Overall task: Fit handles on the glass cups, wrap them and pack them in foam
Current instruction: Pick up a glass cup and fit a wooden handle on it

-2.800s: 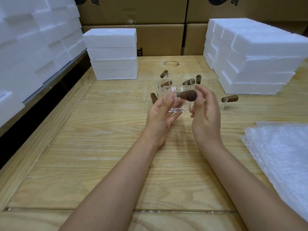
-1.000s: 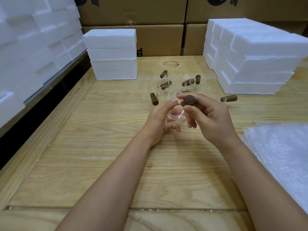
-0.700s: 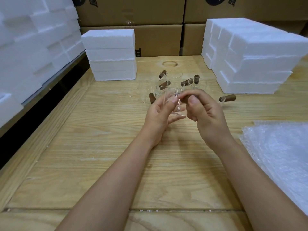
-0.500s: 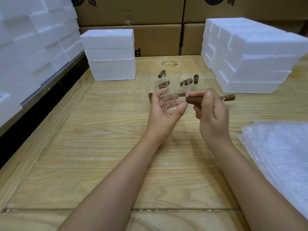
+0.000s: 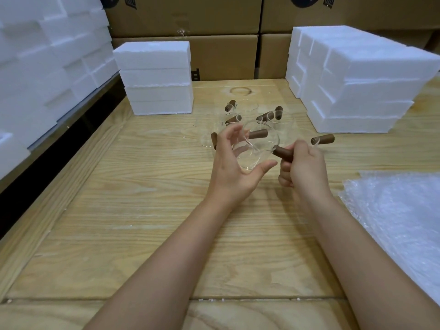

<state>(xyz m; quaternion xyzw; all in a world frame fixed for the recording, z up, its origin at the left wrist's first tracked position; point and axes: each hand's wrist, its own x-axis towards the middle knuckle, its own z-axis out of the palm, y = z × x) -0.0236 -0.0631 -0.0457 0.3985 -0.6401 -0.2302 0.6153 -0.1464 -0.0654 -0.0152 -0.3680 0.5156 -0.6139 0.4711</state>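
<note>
While no cup is seen wrapped or set in foam, the task is judged early, at the handle-fitting step; wrapping and packing are all left to do. At the lower right of the frame, bubble wrap [image 5: 392,210] is spread on the wooden table [image 5: 142,210], untouched; at the centre a clear glass cup [image 5: 254,148] is cradled off the table, tilted, in the left hand [image 5: 228,167], fingers and thumb curved round its wall; a brown handle [image 5: 283,154] is gripped in the right hand [image 5: 302,167], fingers curled round it, its tip held at the cup's side; whether it is fully seated cannot be told. Just behind, several cups with handles [image 5: 262,117] are clustered, seemingly fitted already; foam blocks [image 5: 154,77] are stacked at upper left and upper right; cardboard boxes [image 5: 185,17] are seen farthest back.
</note>
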